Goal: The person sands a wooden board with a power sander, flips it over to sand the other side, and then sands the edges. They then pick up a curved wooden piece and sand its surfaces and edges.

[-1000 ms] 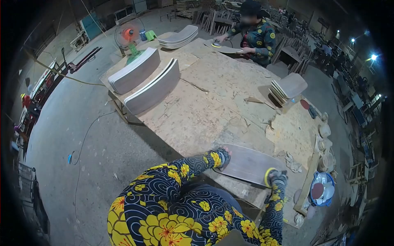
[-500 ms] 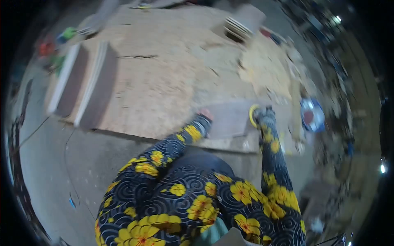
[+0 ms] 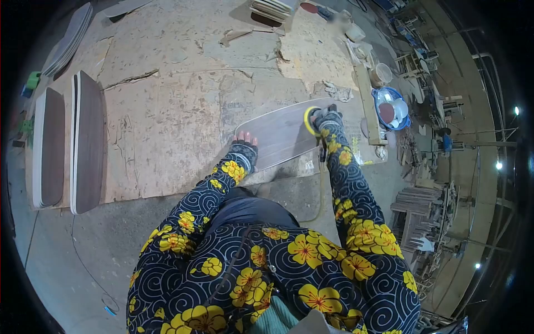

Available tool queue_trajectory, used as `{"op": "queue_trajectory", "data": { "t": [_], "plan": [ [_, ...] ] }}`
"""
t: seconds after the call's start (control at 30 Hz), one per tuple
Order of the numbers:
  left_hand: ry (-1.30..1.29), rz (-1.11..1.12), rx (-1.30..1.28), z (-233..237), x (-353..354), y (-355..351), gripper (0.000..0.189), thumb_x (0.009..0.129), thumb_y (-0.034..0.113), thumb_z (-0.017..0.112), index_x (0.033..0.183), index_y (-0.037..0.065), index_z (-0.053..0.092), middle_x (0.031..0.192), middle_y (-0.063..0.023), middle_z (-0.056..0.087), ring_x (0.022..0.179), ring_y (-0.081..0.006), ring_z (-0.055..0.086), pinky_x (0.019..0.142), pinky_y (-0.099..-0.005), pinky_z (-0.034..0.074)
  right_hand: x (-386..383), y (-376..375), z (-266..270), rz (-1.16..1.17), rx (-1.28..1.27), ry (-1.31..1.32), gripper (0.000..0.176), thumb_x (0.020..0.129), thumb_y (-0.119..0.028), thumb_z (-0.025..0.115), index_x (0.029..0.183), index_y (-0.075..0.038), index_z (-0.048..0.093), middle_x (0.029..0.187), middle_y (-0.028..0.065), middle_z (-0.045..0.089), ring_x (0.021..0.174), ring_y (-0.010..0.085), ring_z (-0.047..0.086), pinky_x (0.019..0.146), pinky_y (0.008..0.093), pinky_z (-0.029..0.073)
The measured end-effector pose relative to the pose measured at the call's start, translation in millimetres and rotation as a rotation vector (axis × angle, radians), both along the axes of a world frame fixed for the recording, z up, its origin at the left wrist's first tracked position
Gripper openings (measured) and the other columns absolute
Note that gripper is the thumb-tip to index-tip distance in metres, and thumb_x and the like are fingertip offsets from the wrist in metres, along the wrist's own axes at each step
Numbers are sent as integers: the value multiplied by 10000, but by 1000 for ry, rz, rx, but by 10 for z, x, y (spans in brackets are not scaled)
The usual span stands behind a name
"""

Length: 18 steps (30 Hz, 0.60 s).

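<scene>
A grey-brown curved board [image 3: 281, 133] lies on the worn wooden table [image 3: 167, 122] near its front edge. My left hand [image 3: 245, 147], in a fingerless patterned glove, rests on the board's left end with its fingertips spread. At the right end, my right hand [image 3: 327, 118] is wrapped round a round tool with a yellow rim [image 3: 311, 121], which sits on the board. A hose [image 3: 322, 189] runs down from the tool beside my right sleeve.
Two stacks of boards [image 3: 50, 147] [image 3: 88, 142] stand at the left, more boards [image 3: 69, 42] behind them. A stack [image 3: 271, 10] sits at the back. Right of a wooden strip [image 3: 368, 106] is a blue basket [image 3: 405, 94]. A cable [image 3: 83, 261] crosses the floor.
The view has shifted and become sharper, and the board and both hands appear higher and further left. Both hands remain on the board and the tool.
</scene>
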<state>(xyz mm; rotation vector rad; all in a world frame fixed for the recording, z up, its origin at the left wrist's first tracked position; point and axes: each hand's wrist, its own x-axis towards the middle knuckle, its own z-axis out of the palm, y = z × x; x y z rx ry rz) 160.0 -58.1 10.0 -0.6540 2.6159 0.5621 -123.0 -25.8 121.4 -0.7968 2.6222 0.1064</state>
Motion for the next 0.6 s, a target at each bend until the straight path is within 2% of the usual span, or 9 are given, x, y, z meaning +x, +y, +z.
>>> {"op": "queue_trajectory", "data": {
  "t": [0.1,0.17,0.2,0.27,0.37,0.43,0.47,0.57,0.6],
  "plan": [
    [-11,7,6,47,37,-9,1124,707,581,721,1470,-39,177,1508,-346,160,1412,-514,111,1134,-621,87,-319,-262,-349,336,400,133,725,760,-426,701,1367,-140,426,1410,195,397,1250,364,481,989,442,463],
    [-30,16,14,61,-24,-9,1132,702,579,726,1474,-35,171,1511,-342,160,1413,-512,113,1136,-616,90,231,-180,-137,58,77,166,670,772,-399,698,1345,-145,461,1422,144,402,1240,370,485,983,436,467],
    [-25,33,16,39,-43,-1,1126,696,570,738,1480,-16,181,1522,-328,149,1418,-504,105,1135,-619,82,435,-168,36,47,19,54,591,765,-370,712,1286,-149,541,1435,77,394,1254,380,472,980,423,472],
    [-20,55,10,-34,-44,20,1118,684,552,763,1492,22,200,1544,-298,127,1428,-489,88,1133,-627,65,556,-235,357,184,113,34,529,801,-377,665,1275,-167,558,1419,95,430,1257,364,478,988,415,461],
    [-23,67,27,-44,-63,17,1126,675,552,767,1490,20,202,1541,-305,126,1424,-500,88,1125,-643,62,264,-456,214,386,250,77,406,902,-384,490,1255,-214,594,1353,116,534,1237,312,511,1008,389,421],
    [1,80,27,-115,-59,42,1116,678,546,767,1488,19,208,1538,-311,126,1421,-507,89,1119,-654,65,-68,-601,-229,429,380,182,405,933,-390,417,1263,-238,593,1329,121,565,1227,293,523,1013,385,406],
    [4,84,28,-135,-63,51,1114,679,545,766,1488,20,209,1538,-311,127,1421,-506,88,1119,-654,66,-124,-605,-420,755,560,315,445,888,-395,531,1275,-177,560,1324,129,546,1223,328,518,995,404,433],
    [10,92,13,-171,-75,27,1112,683,544,765,1490,24,204,1538,-312,122,1421,-507,80,1123,-647,64,678,-316,88,205,-32,119,554,814,-385,655,1278,-119,509,1294,135,527,1201,367,522,970,424,462],
    [8,82,6,-179,-66,50,1112,684,544,764,1491,24,202,1539,-313,119,1421,-508,76,1125,-644,63,658,-329,43,235,-44,97,641,746,-362,737,1272,-108,475,1265,134,508,1185,386,516,954,434,480]
  ]
}}
